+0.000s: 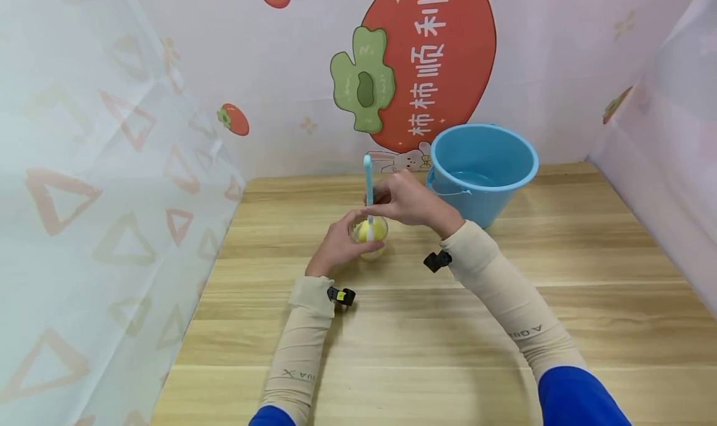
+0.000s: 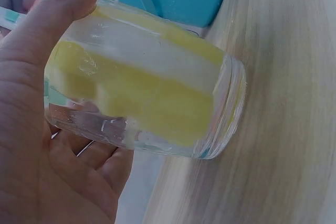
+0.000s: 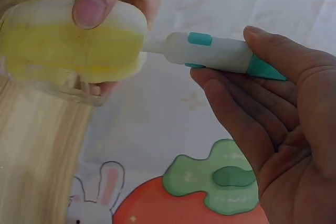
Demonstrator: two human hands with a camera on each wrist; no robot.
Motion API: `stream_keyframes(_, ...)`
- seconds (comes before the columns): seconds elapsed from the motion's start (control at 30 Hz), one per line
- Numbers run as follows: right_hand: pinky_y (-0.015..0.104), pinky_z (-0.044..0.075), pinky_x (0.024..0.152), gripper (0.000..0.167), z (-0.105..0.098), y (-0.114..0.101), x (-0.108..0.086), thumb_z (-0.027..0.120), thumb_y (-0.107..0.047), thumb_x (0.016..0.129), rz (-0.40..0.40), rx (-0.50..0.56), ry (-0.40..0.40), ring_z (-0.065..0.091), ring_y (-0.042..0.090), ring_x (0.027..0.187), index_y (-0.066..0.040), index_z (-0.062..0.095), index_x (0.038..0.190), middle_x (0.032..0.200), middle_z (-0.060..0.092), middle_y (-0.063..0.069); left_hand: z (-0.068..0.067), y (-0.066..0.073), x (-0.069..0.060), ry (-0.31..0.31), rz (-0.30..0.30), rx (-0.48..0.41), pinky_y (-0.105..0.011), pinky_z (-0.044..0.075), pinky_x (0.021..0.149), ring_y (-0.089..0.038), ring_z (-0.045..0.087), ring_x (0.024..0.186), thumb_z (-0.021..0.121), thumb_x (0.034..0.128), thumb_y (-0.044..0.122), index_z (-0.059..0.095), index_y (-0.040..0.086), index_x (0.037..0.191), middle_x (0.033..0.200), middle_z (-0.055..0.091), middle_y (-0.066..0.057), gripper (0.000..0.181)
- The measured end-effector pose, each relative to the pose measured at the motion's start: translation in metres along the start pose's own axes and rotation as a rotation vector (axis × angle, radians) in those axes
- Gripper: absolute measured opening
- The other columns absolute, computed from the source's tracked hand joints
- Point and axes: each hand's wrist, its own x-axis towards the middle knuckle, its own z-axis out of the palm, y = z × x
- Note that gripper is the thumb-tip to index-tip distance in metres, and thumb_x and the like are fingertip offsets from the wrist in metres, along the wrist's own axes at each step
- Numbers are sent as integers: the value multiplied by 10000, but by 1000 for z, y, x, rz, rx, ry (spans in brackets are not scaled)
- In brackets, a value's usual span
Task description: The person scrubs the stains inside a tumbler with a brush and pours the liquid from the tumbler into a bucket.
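A clear glass cup stands upright near the middle of the wooden table, a little tilted or not, I cannot tell. My left hand grips it, with the thumb on one side and the fingers on the other. Inside the cup sits the yellow and white sponge head of a bottle brush. Its white and turquoise handle rises out of the cup's mouth. My right hand pinches that handle just above the rim, between thumb and fingers. Part of the sponge is hidden behind the left fingers in the head view.
A light blue bucket with its handle hanging down stands at the back right, beyond the right hand. The wooden table meets a printed cloth wall behind, and pale sheets hang at both sides.
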Motion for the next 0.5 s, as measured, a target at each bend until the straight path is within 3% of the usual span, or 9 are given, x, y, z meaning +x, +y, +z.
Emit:
stream_keyframes(0.23, 331, 648, 801, 156, -28, -22, 1, 865, -212, 901, -47, -38, 34, 807, 143, 863, -96, 812, 991, 919, 823, 24, 0, 1, 2, -13, 29, -9, -486, 563, 938, -228, 663, 1110, 911, 814, 487, 520, 337, 1505, 1302, 684, 33, 808)
stream_keyframes(0.37, 340, 650, 808, 164, -34, -25, 2, 861, -203, 903, -62, -42, 47, 809, 153, 871, -89, 802, 1005, 929, 821, 31, -1, 0, 3, -13, 35, -5, -524, 543, 1006, -236, 653, 1165, 912, 812, 489, 528, 311, 1502, 1321, 683, 38, 809)
stream_keyframes(0.5, 333, 647, 788, 159, -19, -10, 0, 852, -212, 914, -35, -50, 38, 803, 147, 847, -84, 809, 997, 916, 821, 35, 0, -2, 3, -15, 14, -2, -541, 535, 1033, -274, 603, 1290, 899, 807, 537, 511, 324, 1528, 1443, 634, 29, 846)
